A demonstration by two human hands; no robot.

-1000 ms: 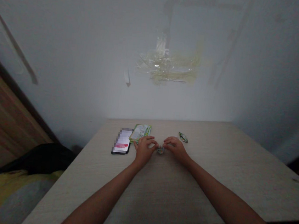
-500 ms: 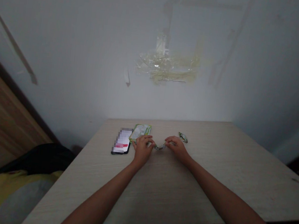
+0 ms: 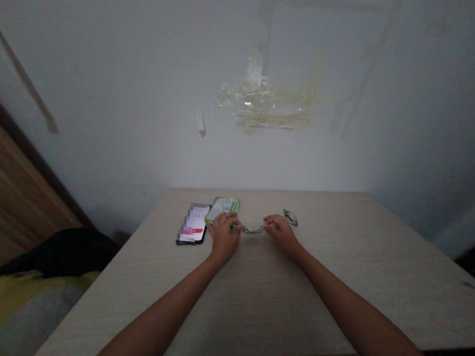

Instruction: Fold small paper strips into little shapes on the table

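A thin, folded green-and-white strip of what looks like printed wrapper (image 3: 252,230) stretches between my two hands, low over the table. My left hand (image 3: 225,234) pinches its left end, with the fingers bent over the near edge of a flat green-and-white packet (image 3: 226,205). The strip's right end sits between the thumb and fingertips of my right hand (image 3: 280,232). Just beyond my right hand lies another small folded green-and-white piece (image 3: 290,217). Fingers hide both ends of the strip.
A phone (image 3: 193,225) with a lit, partly blurred screen lies left of the packet. The pale wooden table (image 3: 339,257) meets a wall (image 3: 146,78) with peeling clear tape (image 3: 266,107). A yellow and grey cloth item (image 3: 28,309) is at the lower left.
My left hand has shifted slightly left, and the hands are a little farther apart. More of the strip shows between them, and it looks straighter. The phone and packet stay put.
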